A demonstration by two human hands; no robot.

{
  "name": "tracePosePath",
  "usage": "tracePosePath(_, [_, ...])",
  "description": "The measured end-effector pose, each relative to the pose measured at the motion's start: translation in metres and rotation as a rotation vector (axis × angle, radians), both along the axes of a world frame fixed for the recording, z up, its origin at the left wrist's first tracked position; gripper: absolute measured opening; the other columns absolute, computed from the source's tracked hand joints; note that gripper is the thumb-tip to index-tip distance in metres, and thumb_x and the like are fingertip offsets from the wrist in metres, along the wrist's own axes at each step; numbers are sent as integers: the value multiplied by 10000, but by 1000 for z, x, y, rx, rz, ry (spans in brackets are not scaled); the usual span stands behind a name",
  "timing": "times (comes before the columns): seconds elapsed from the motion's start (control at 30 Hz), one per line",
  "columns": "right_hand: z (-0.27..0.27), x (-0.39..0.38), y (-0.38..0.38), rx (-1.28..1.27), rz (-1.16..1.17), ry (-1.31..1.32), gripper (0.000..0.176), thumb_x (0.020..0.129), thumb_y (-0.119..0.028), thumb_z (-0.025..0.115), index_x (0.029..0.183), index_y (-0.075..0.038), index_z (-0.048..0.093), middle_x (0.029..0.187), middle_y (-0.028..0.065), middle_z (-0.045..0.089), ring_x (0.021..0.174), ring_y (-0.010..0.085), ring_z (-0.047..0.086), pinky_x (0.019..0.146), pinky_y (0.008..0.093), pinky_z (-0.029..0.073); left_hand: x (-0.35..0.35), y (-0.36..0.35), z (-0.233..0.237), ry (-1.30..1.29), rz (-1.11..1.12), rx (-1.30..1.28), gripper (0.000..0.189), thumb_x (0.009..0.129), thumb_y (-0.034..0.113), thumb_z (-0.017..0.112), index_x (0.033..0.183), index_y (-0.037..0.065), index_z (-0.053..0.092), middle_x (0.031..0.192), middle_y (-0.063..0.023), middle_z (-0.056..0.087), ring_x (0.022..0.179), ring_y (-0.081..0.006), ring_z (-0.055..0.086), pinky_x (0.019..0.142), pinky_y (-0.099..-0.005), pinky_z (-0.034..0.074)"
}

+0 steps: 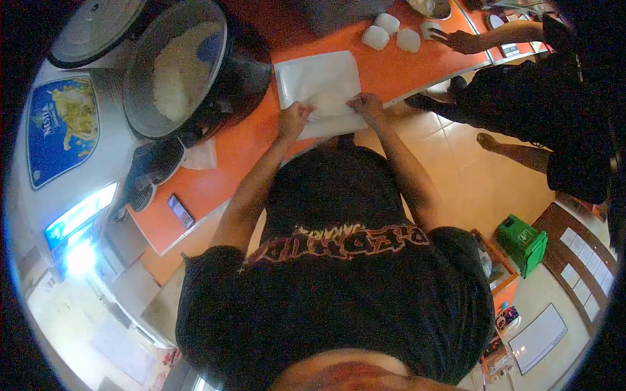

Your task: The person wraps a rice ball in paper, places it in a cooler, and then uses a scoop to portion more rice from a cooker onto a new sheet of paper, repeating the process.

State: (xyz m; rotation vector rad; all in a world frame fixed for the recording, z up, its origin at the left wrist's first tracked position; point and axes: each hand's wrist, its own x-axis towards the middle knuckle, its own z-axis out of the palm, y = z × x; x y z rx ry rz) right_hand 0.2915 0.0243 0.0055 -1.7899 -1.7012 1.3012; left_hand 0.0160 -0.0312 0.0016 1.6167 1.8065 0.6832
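Observation:
A white sheet of wrapping paper lies on the orange counter in front of me. My left hand is closed on the near left part of the paper. On its right side my right hand pinches the edge with curled fingers. A faint pale patch shows on the paper between my hands, too blurred to name. Left of the paper stands a large dark rice cooker, its lid raised. White rice fills part of it, and a blue scoop rests inside.
Several white wrapped packets sit farther along the counter. A co-worker's hand touches one of them from the right. A phone lies at the counter's left end. On the floor to the right stands a green bin.

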Motion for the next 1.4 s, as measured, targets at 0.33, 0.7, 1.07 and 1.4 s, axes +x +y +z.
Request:
tracePosePath(0.33, [32, 6, -29, 400, 26, -294, 285, 878, -272, 709, 1016, -23, 692, 1006, 134, 709, 905, 282, 671, 780, 422, 524, 8, -1, -42, -253, 30, -92, 489, 857, 525, 722, 842, 38, 681, 710, -127, 694, 666, -301, 681, 656, -428, 528])
tracePosePath(0.7, [16, -26, -62, 582, 898, -269, 707, 893, -294, 619, 1500, -15, 389, 1621, 141, 292, 1481, 301, 317, 1192, 467, 299, -4, -5, -11, -201, -92, 26, 355, 821, 330, 814, 977, 58, 649, 812, -119, 717, 731, -292, 701, 695, -415, 548])
tracePosePath(1.07, [20, -25, -67, 649, 833, -410, 738, 903, -337, 565, 1533, -27, 338, 1622, 129, 275, 1500, 305, 252, 1161, 532, 311, -81, -27, -55, -111, 305, -144, 346, 875, 209, 724, 1160, 93, 566, 1006, -135, 725, 876, -292, 717, 758, -430, 554])
tracePosePath(1.4, [28, -33, -77, 555, 903, -420, 678, 937, -347, 529, 1519, -38, 370, 1603, 132, 313, 1473, 290, 299, 1087, 522, 369, 10, 118, 0, 615, -161, 165, 393, 828, 283, 758, 1136, 91, 608, 1256, -141, 563, 1188, -353, 527, 973, -500, 444])
